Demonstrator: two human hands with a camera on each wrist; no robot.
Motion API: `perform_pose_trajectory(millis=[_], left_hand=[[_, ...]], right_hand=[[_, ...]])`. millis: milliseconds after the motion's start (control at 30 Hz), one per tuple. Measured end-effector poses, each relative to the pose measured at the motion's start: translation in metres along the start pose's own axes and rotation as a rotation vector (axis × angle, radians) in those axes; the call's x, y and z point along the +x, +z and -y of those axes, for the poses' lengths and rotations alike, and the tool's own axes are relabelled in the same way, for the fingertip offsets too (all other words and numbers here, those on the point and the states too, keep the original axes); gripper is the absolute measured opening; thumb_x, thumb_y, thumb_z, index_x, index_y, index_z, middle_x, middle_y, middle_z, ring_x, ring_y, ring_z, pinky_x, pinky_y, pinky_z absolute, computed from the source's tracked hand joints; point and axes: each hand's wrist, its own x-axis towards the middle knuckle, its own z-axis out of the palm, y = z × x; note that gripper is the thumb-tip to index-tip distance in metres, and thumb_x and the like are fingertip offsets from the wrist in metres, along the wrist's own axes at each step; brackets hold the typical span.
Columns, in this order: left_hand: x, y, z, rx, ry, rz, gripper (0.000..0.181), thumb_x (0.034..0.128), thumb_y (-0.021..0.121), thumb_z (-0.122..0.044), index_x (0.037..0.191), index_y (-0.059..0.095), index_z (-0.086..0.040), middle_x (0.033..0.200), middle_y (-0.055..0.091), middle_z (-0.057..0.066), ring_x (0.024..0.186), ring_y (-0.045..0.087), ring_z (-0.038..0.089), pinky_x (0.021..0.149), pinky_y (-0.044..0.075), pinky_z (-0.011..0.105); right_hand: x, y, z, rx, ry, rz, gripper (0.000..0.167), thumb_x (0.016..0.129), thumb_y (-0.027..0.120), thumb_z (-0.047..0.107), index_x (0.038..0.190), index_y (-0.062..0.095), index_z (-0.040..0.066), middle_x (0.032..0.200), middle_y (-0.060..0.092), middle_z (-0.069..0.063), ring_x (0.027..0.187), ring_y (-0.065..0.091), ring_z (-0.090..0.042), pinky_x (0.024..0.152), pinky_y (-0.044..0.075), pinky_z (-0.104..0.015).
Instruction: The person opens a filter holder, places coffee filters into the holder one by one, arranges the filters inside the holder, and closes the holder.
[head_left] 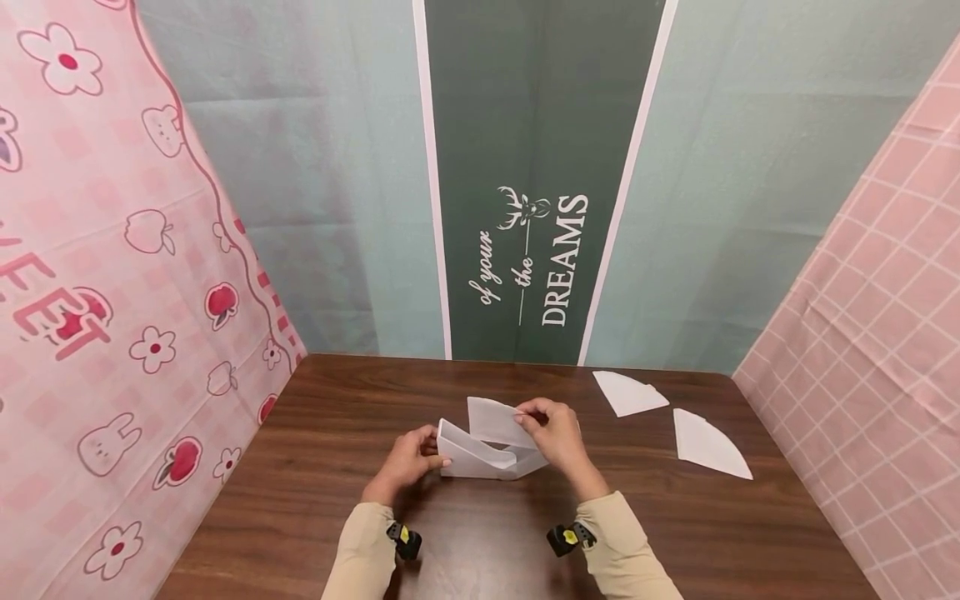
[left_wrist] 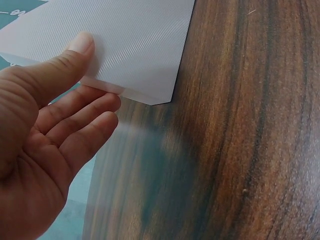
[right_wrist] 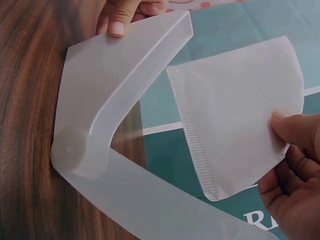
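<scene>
A translucent white hinged case stands spread in a V on the brown table, its pivot low at the left in the right wrist view. The left hand grips the case's left end, thumb on the near face and fingers beneath the edge. Above the case the right hand pinches a white paper filter by its curved side between thumb and fingers. The filter has a crimped edge and hangs clear of the case in the right wrist view.
Two more white fan-shaped filters lie on the table at the right. Behind it hangs a green and teal cloth with lettering; pink cloths stand at both sides.
</scene>
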Motion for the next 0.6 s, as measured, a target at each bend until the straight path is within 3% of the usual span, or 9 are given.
perform_pose_trajectory(millis=[267,600], left_hand=[[0.001,0.003,0.003,-0.007,0.042,-0.029,0.028,0.0755,0.076,-0.005,0.098,0.06,0.0,0.091,0.066,0.011,0.08,0.064,0.021,0.069,0.051,0.03],[0.002,0.005,0.003,-0.007,0.06,-0.042,0.029,0.0748,0.077,-0.004,0.097,0.059,-0.001,0.091,0.065,0.01,0.08,0.064,0.021,0.068,0.051,0.029]], right_hand=[[0.003,0.004,0.0,-0.007,-0.067,0.005,0.008,0.077,0.074,0.002,0.078,0.069,0.007,0.07,0.062,0.004,0.061,0.05,-0.01,0.055,0.043,-0.025],[0.003,0.02,0.0,-0.023,-0.065,0.065,0.009,0.077,0.075,0.003,0.077,0.069,0.009,0.07,0.062,0.004,0.061,0.05,-0.011,0.055,0.044,-0.024]])
